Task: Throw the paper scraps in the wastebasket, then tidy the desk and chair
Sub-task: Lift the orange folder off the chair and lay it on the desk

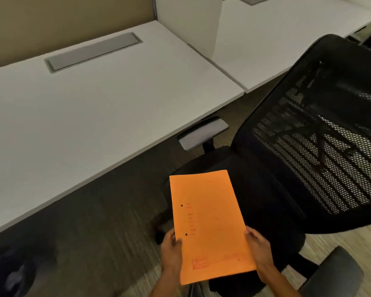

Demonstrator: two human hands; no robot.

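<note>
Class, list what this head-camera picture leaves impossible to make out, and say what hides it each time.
- Red print on the orange folder: too small and blurred to read.
- Folder's underside: turned away; left hand and right hand cover its edges.
- Wastebasket: none in view.
- Chair base: hidden beneath the seat.
- Dark shape lower left: blurred.

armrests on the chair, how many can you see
2. One grey armrest sits on the far side of the office chair, just under the edge of the white desk. The other armrest is at the bottom right, nearest the camera.
</note>
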